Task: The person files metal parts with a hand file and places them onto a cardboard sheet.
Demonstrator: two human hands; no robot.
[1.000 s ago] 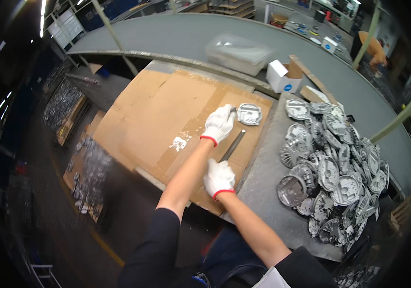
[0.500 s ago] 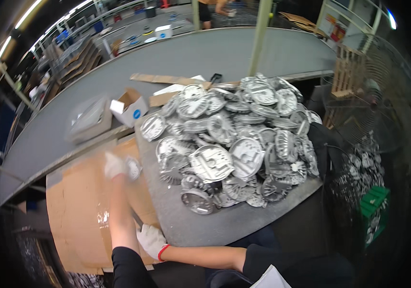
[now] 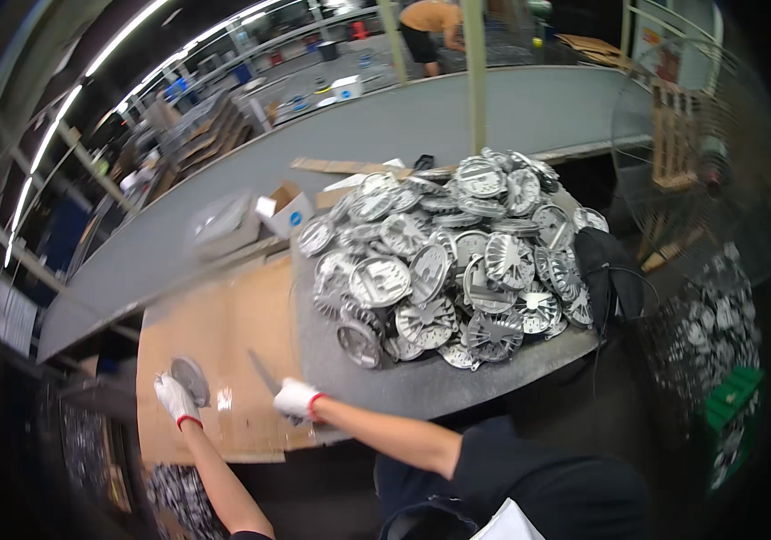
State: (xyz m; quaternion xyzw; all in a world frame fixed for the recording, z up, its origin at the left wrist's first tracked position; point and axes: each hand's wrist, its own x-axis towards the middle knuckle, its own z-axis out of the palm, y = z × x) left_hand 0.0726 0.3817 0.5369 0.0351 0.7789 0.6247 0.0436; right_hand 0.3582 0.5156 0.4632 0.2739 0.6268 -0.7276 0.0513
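My left hand (image 3: 176,400), in a white work glove with a red cuff, is closed on the edge of a round grey metal casting (image 3: 190,381). The casting is tilted over the left part of the cardboard sheet (image 3: 232,310). My right hand (image 3: 297,400), gloved alike, grips a long flat grey tool (image 3: 265,372) that points up and away to the left, its tip apart from the casting. Whether it is a file or a blade I cannot tell. To the right, a big heap of round finned metal castings (image 3: 421,270) covers much of the grey tabletop (image 3: 376,387).
An opened white carton (image 3: 286,211) and a plastic-wrapped box (image 3: 226,225) stand behind the cardboard. A grey conveyor belt (image 3: 358,130) curves across the back. A caged fan (image 3: 705,153) and a green crate (image 3: 734,396) are at right. Another person (image 3: 432,27) bends over far off.
My left hand has come back toward me and lower left with the casting. The right hand's tool now shows clearly, lifted over the cardboard. The whole view has shifted.
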